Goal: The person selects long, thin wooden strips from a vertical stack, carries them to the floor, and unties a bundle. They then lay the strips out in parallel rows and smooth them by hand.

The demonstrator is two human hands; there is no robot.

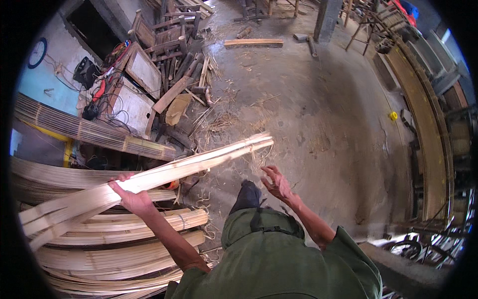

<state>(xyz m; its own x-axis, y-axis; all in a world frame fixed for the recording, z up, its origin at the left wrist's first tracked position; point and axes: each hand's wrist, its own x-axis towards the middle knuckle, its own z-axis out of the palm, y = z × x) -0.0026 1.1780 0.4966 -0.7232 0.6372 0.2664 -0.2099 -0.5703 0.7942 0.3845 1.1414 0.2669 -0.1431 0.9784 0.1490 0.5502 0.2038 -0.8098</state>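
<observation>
Green shirt [279,264] fills the lower foreground. Left hand [133,200] clamps 1 bundle of pale split strips [184,167], held aslant above the stacked strips [119,224] at lower left. Right hand [278,187] is empty, fingers spread, near the bundle's far end. Status, as judged: 1 bundle lifted; stacked strips unheld.

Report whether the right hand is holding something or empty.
Empty: the right hand is open with nothing in it; only the left hand grips the pale strips.
</observation>
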